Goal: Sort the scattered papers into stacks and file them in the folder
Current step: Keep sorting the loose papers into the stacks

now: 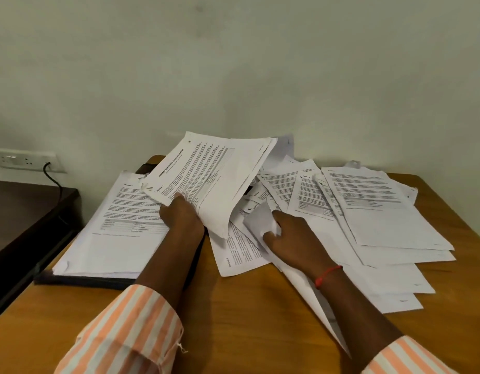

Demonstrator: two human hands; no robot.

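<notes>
Striped orange-and-white sleeves (131, 327) framed the near edge, both forearms reaching over the wooden table (233, 319). The left hand (181, 214) gripped a sheaf of printed pages (206, 179), lifted and tilted above the tabletop. The right hand (295, 238), a red thread (328, 275) at its wrist, pinched a single sheet (260, 222) from the scattered papers (368, 211) fanned across the right side. At the left lay a neat stack (120, 228) on top of a dark folder (85, 280). A wall socket (25, 161) with a black cable sat far left.
</notes>
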